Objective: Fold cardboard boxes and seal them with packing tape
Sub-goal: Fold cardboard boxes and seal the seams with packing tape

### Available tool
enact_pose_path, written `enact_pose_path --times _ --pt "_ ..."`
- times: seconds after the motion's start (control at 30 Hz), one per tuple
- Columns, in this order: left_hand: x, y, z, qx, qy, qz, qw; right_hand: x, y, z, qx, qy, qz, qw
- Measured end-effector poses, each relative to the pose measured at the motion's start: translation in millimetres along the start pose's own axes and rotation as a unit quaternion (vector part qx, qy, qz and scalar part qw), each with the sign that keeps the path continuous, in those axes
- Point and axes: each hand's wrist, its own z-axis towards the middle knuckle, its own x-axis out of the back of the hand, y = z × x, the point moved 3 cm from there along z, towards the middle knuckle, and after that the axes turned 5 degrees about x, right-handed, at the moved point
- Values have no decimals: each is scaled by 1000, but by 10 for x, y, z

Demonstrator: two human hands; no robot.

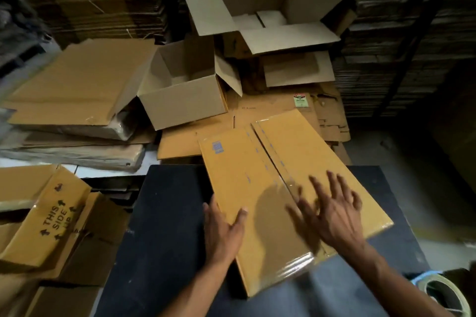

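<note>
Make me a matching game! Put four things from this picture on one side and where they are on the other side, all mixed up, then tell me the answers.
Things:
1. left hand
2. right hand
3. tape roll
4. box printed THIS SIDE UP

Places:
A. bottom right corner
B. far left, lying tilted
C. at the left edge of the closed box
D. spread flat on top of the closed box

Pairs: 1-C, 2-D, 3-A, 4-B
</note>
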Motion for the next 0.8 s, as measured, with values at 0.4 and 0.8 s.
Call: enact_pose_path --times 0.4,0.8 --pt "-521 1902 93 2 -15 -100 995 903 1852 812 -243 12 313 918" --pt "-3737 3898 -1211 -179 -306 -133 926 2295 5280 -564 -444 241 290 813"
